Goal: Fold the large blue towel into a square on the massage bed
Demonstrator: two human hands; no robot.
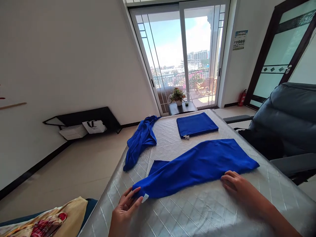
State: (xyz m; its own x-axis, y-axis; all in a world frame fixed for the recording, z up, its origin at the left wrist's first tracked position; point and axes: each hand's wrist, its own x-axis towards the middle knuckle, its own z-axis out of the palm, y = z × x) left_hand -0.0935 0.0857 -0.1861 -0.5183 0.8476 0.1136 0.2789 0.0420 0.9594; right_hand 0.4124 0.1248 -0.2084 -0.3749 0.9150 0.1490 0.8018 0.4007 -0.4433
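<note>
Blue cloth [195, 168] has its tagged corner pinched in my left hand [125, 208], and I can't tell if my right hand [235, 186], at the near edge, grips.

The 1 view looks from the wearer's head, forward and tilted down over the quilted surface [197, 212], close enough that the left hand [124, 208] and the right hand [235, 185] show large in its lower part. Its wide field reaches the sliding glass door [184, 49] beyond, with the armchair [288, 113] at the right edge.
</note>
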